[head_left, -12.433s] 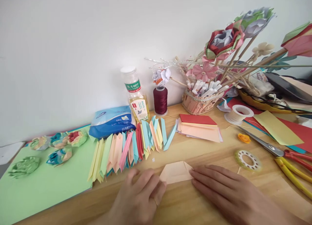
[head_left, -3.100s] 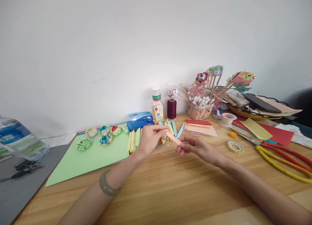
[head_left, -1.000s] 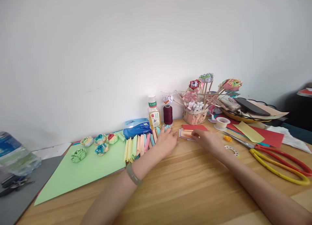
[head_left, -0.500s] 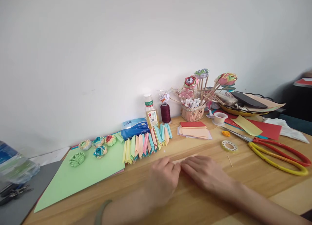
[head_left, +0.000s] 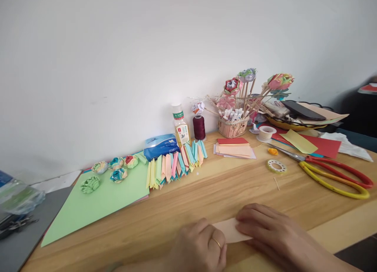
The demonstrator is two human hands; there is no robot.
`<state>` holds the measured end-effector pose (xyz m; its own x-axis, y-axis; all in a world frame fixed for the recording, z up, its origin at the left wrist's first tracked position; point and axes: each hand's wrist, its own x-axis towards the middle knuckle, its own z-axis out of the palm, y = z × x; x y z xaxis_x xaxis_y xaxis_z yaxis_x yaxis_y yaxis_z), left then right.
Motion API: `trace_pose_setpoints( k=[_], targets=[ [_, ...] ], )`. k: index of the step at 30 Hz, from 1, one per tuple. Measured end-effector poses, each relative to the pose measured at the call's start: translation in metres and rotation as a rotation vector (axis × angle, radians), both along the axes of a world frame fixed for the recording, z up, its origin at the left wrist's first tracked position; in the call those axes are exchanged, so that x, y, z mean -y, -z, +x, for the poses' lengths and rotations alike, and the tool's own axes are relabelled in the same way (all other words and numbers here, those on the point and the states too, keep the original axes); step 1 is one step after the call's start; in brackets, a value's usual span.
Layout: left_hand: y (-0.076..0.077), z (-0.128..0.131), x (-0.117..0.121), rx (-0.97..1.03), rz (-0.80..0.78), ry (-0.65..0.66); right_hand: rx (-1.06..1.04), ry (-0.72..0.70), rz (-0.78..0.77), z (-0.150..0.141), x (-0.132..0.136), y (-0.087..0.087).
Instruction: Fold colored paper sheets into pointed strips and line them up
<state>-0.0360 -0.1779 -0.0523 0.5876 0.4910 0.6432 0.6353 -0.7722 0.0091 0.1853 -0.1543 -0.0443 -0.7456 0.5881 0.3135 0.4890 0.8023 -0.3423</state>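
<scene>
A pale peach strip of paper lies low on the wooden table, between my two hands. My left hand, with a ring on one finger, is closed over the strip's left end, fingers curled. Over the right end rests my right hand, its fingers bent together and gripping the paper. Both ends of the strip are hidden beneath the fingers. Beyond my hands stands a row of folded coloured paper pieces. A small stack of peach and red paper lies behind, to the right.
Red-and-yellow scissors, a tape roll and a wooden stick lie at right. Paper flowers rest on green sheets at left. A bottle, thread spool and flower basket stand along the wall.
Both hands have come nearer to me, down the table, with the peach paper. They have moved apart, so more of the strip shows between them. The camera view has tilted slightly down.
</scene>
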Motion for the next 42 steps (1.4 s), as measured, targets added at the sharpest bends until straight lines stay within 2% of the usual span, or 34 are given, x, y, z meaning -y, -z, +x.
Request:
trace_pose_setpoints(
  k=[2,5,10,14,18,26,35,42],
  targets=[
    [0.001,-0.001,0.006,0.014,-0.044,0.013,-0.001,0.023,0.004,0.002,0.005,0.0],
    [0.001,-0.005,0.011,0.067,-0.189,0.023,0.001,0.057,-0.03,0.005,0.006,-0.001],
    [0.002,-0.01,0.015,0.208,-0.442,-0.012,-0.041,0.146,-0.258,0.011,0.004,-0.002],
    [0.003,-0.01,0.015,0.24,-0.541,-0.078,-0.116,0.305,-0.411,0.015,0.004,0.003],
    [0.0,-0.009,0.015,0.254,-0.55,-0.069,-0.138,0.362,-0.464,0.015,0.001,0.007],
    [0.0,-0.009,0.014,0.171,-0.468,-0.057,-0.07,0.449,-0.38,0.008,0.0,0.012],
    [-0.001,-0.007,0.009,0.211,-0.594,-0.145,0.023,0.431,-0.207,0.001,0.004,0.012],
    [-0.002,-0.005,0.006,0.109,-0.618,-0.207,0.083,0.427,-0.119,-0.001,0.003,0.014]
  ],
)
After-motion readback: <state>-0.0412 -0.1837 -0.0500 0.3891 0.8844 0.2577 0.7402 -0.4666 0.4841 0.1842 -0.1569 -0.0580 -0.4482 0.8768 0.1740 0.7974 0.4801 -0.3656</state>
